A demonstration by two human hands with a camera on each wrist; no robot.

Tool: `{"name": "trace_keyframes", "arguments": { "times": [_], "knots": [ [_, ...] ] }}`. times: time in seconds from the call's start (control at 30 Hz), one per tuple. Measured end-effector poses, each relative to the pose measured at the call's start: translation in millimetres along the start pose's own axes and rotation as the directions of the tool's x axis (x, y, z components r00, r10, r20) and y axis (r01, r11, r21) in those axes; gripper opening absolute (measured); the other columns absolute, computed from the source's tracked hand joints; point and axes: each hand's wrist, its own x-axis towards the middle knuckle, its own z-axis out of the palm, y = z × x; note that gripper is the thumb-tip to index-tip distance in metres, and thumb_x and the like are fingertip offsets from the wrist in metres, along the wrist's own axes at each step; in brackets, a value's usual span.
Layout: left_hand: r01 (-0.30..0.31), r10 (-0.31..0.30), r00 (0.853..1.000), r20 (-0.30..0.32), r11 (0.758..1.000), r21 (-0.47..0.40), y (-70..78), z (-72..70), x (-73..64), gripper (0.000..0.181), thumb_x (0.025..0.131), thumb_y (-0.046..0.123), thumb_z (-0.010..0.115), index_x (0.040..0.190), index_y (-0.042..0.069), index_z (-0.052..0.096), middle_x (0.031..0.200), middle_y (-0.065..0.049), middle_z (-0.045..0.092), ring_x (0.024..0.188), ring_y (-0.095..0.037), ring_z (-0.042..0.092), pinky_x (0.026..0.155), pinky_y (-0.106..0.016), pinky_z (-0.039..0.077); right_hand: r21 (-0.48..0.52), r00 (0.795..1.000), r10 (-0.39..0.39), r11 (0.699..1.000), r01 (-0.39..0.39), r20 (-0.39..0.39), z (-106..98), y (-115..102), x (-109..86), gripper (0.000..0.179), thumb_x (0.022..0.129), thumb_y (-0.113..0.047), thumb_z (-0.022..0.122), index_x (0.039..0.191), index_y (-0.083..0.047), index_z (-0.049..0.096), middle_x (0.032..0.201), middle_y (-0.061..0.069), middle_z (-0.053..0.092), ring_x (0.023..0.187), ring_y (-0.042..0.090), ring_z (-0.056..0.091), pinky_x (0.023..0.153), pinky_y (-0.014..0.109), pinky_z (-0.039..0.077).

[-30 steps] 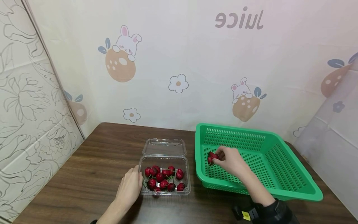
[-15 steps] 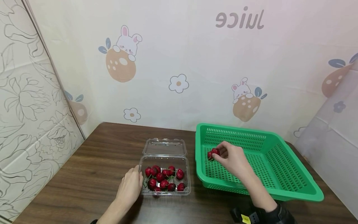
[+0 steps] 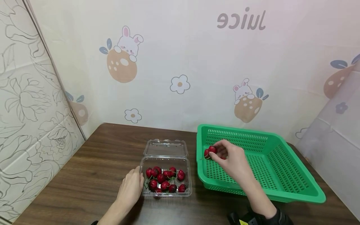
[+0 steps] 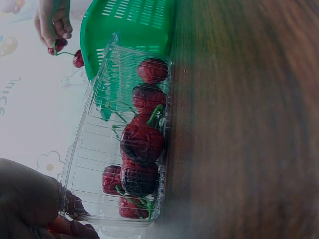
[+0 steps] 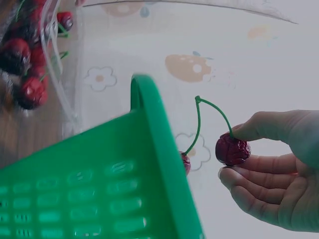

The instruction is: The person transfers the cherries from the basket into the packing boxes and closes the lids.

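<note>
My right hand pinches a dark red cherry between thumb and fingers, above the left part of the green basket. A forked green stem joins it to a second cherry, which hangs to the left and is partly hidden by the basket rim in the right wrist view. A bit of red shows under the hand; I cannot tell whether it is held. My left hand holds the left side of a clear plastic clamshell box, its lid folded back. Several stemmed cherries lie inside.
The box and basket stand side by side on a brown wooden table, with a narrow gap between them. A printed curtain rises behind the table's back edge. The basket has raised perforated walls.
My right hand has moved left and slightly up with the cherries, toward the basket's left rim. My left hand and the box have stayed in place.
</note>
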Motion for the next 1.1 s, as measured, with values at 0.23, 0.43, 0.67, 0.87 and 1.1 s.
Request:
{"name": "trace_keyframes", "arguments": {
  "times": [0.23, 0.43, 0.67, 0.87, 1.1],
  "knots": [
    [0.004, -0.004, 1.0, 0.002, 1.0, 0.006, 0.1, 0.3, 0.2, 0.004, 0.081, 0.0, 0.053, 0.078, -0.002, 0.052, 0.063, -0.007, 0.048, 0.051, -0.019, 0.052, 0.04, -0.031, 0.037, 0.007, 0.999, -0.04, 0.999, 0.04, -0.032, 4.0, -10.4, 0.7, 0.023, 0.073, -0.014, 0.071, 0.092, -0.007, 0.06, 0.074, -0.002, 0.059, 0.064, 0.008, 0.053, 0.058, 0.024, 0.046],
    [-0.003, 0.003, 1.0, 0.0, 1.0, 0.006, -0.3, 0.5, 0.4, 0.004, 0.081, 0.0, 0.053, 0.079, -0.002, 0.052, 0.063, -0.007, 0.048, 0.051, -0.017, 0.05, 0.04, -0.029, 0.037, 0.049, 0.998, -0.055, 0.997, 0.056, -0.027, 13.0, -20.5, 1.8, 0.023, 0.072, -0.012, 0.072, 0.091, -0.007, 0.06, 0.075, -0.002, 0.059, 0.063, 0.007, 0.054, 0.059, 0.026, 0.047],
    [-0.002, 0.002, 1.0, -0.005, 1.0, 0.01, -0.9, 1.1, 0.4, 0.005, 0.081, 0.0, 0.054, 0.076, 0.0, 0.052, 0.062, -0.006, 0.047, 0.05, -0.017, 0.05, 0.04, -0.03, 0.037, 0.074, 0.995, -0.091, 0.993, 0.093, -0.029, 27.0, -31.0, 3.2, 0.022, 0.072, -0.009, 0.072, 0.091, -0.007, 0.061, 0.077, -0.001, 0.059, 0.066, 0.008, 0.055, 0.062, 0.027, 0.048],
    [-0.005, 0.005, 1.0, -0.011, 1.0, 0.012, -0.9, 2.1, 0.6, 0.004, 0.08, 0.0, 0.054, 0.08, -0.004, 0.054, 0.063, -0.007, 0.049, 0.052, -0.02, 0.052, 0.041, -0.032, 0.038, 0.087, 0.996, -0.092, 0.992, 0.093, -0.009, 38.3, -38.5, 4.7, 0.022, 0.072, -0.008, 0.071, 0.09, -0.007, 0.059, 0.077, -0.001, 0.059, 0.066, 0.009, 0.056, 0.062, 0.024, 0.047],
    [0.0, 0.0, 1.0, -0.012, 1.0, 0.014, -1.0, 3.1, 0.6, 0.009, 0.08, 0.0, 0.055, 0.087, -0.006, 0.056, 0.066, -0.009, 0.051, 0.054, -0.022, 0.055, 0.042, -0.032, 0.04, 0.1, 0.995, -0.101, 0.99, 0.099, 0.017, 53.6, -41.3, 7.8, 0.022, 0.072, -0.008, 0.071, 0.089, -0.006, 0.058, 0.076, -0.002, 0.058, 0.063, 0.007, 0.053, 0.058, 0.021, 0.046]
  ]
}}
